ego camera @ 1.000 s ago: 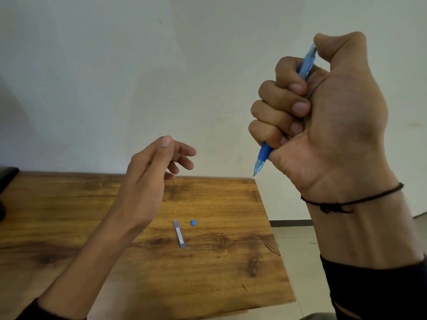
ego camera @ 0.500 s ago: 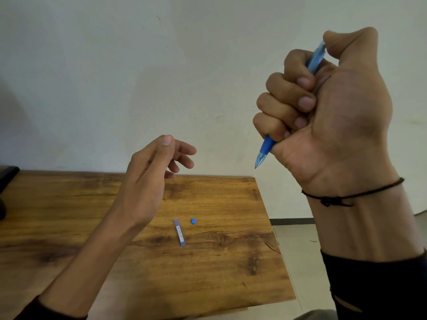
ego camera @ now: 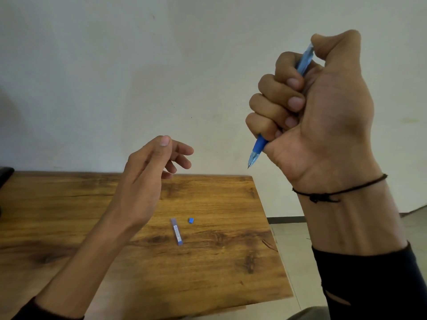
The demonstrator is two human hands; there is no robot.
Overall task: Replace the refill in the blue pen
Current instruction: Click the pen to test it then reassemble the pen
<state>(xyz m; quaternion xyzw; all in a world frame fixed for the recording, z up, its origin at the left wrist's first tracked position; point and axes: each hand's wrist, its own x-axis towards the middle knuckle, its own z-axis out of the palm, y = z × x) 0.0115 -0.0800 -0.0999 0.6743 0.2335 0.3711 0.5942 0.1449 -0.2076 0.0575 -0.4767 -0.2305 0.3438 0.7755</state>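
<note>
My right hand (ego camera: pixel 323 112) is a fist around the blue pen (ego camera: pixel 256 151), held high at the right with the tip pointing down-left and my thumb pressed on its top end (ego camera: pixel 307 54). My left hand (ego camera: pixel 147 172) hovers above the wooden table (ego camera: pixel 69 215) with fingers loosely apart and nothing in it. On the table lie a small clear-blue refill case (ego camera: pixel 176 231) and a tiny blue cap piece (ego camera: pixel 190 220) just right of it.
The table's right edge (ego camera: pixel 272 239) drops to a tiled floor. A dark object (ego camera: pixel 5 175) sits at the table's far left edge. A plain white wall stands behind.
My right hand with the pen rose slightly, then settled back a little. My left hand has stayed in place.
</note>
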